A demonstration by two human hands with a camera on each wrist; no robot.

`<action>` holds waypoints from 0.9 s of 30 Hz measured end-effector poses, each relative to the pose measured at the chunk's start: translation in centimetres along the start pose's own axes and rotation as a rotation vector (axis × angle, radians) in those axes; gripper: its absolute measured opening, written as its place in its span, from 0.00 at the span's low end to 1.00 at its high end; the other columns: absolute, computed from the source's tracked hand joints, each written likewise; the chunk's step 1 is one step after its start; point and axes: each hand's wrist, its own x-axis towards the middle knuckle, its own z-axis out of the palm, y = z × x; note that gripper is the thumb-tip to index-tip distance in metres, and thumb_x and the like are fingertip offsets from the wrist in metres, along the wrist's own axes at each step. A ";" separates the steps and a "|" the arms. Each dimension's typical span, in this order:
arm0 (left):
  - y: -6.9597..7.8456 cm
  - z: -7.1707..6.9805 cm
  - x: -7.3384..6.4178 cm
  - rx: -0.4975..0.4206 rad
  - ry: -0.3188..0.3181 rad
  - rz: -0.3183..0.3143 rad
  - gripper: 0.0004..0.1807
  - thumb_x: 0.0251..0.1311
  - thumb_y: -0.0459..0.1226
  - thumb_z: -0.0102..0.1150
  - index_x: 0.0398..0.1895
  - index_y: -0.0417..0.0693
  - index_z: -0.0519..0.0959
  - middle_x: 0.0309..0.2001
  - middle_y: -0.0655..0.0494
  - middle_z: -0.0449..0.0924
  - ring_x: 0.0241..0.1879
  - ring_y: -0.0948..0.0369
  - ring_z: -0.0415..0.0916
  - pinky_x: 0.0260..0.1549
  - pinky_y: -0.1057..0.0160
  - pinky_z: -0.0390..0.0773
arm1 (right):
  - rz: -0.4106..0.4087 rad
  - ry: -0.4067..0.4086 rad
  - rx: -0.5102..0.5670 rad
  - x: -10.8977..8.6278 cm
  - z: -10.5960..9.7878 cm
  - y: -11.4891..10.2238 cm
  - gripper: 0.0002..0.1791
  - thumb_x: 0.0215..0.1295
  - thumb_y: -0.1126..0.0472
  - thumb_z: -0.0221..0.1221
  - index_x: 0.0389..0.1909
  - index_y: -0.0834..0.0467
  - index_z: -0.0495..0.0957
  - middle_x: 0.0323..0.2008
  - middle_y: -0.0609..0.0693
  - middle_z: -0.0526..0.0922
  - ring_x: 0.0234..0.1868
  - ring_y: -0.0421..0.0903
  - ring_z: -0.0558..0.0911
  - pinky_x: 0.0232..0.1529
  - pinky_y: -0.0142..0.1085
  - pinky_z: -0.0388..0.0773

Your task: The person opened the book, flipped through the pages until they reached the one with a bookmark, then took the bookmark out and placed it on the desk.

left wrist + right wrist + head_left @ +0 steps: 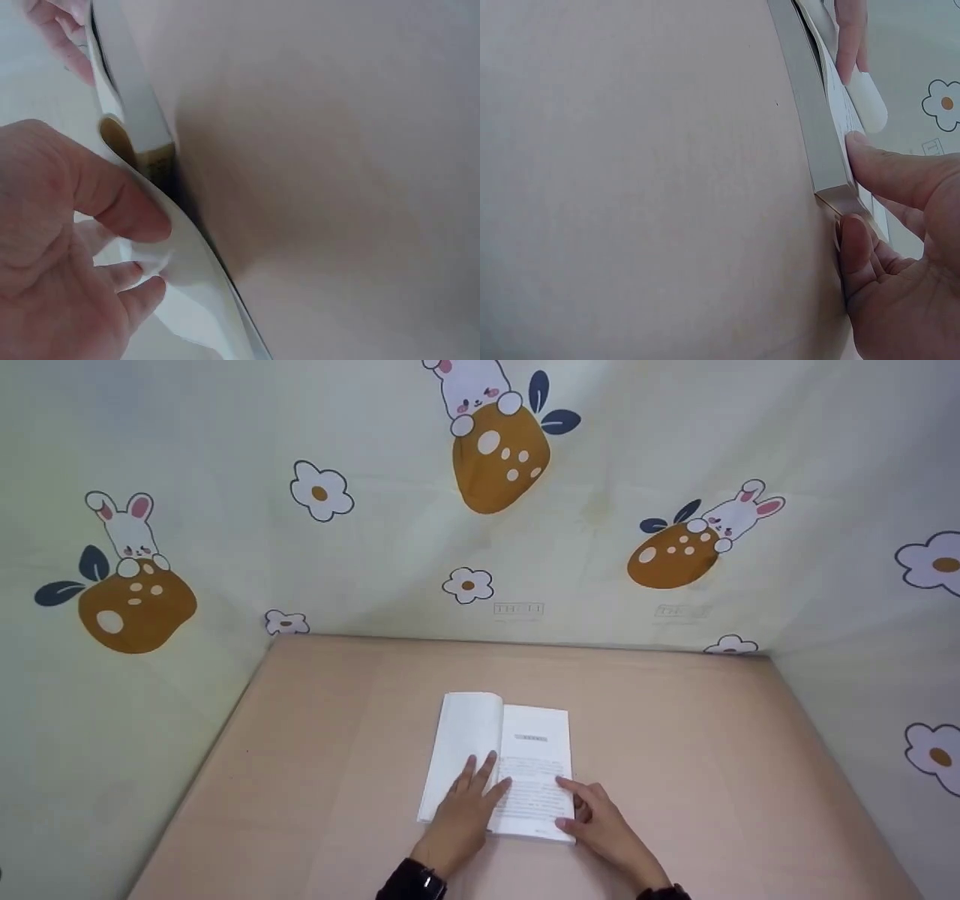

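Note:
An open book lies on the table, its left page plain white and its right page printed with a short heading above lines of text. My left hand rests on the lower left page, fingers spread and nearly straight, with the thumb reaching over the fold. At the lower right edge, my right hand holds the book. In the right wrist view its thumb lies on the page while the other fingers curl by the corner. The book's thick page block shows there; the left wrist view shows a curved, bent-over left side.
The light brown table extends around the book on every side. Pale cloth walls printed with rabbits, orange fruit and flowers enclose it at the back and both sides. Dark bands sit at both wrists.

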 end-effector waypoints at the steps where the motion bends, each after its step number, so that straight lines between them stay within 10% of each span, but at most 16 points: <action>1: 0.2 -0.1 0.0 -0.014 0.002 -0.012 0.34 0.48 0.25 0.61 0.62 0.50 0.70 0.71 0.45 0.53 0.69 0.43 0.51 0.63 0.50 0.63 | 0.005 0.001 0.000 0.1 0.0 0.0 0.33 0.60 0.53 0.60 0.66 0.58 0.64 0.41 0.52 0.65 0.32 0.42 0.66 0.28 0.26 0.64; 8: 1.2 0.0 0.5 -0.069 0.026 -0.075 0.20 0.61 0.33 0.52 0.57 0.36 0.72 0.69 0.38 0.56 0.67 0.40 0.55 0.62 0.46 0.63 | 0.015 0.003 -0.009 0.0 -0.1 0.0 0.34 0.60 0.53 0.60 0.66 0.59 0.63 0.40 0.52 0.65 0.32 0.42 0.66 0.28 0.26 0.64; 27: 1.4 0.4 0.9 -0.145 -0.039 -0.159 0.39 0.49 0.50 0.65 0.60 0.34 0.67 0.69 0.33 0.52 0.67 0.38 0.53 0.61 0.43 0.63 | -0.049 -0.066 -0.012 -0.1 -0.6 -0.1 0.41 0.55 0.53 0.65 0.68 0.60 0.59 0.41 0.53 0.64 0.35 0.43 0.66 0.35 0.26 0.65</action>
